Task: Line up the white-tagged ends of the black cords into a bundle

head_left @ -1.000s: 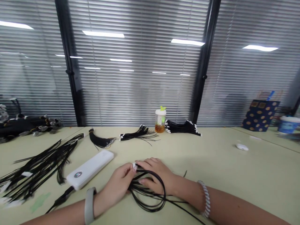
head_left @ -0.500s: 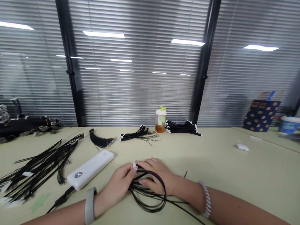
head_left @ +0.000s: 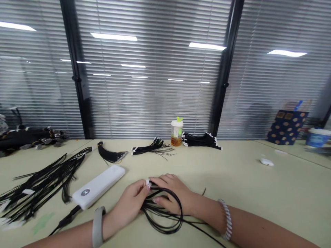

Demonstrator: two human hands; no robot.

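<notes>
Amber liquid (head_left: 176,141) in white-lidded jar (head_left: 177,129); left grip (head_left: 131,199), right grip (head_left: 173,193) clamped on black cables (head_left: 148,205).

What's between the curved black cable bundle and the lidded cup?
In the head view: a splayed black cable bundle with white ends, between the curved bundle and the cup.

Thin black cables (head_left: 150,205) lie in loose loops between the left hand (head_left: 129,199) and right hand (head_left: 177,193), a white tip (head_left: 148,182) at the top, strands trailing to the lower right
</notes>
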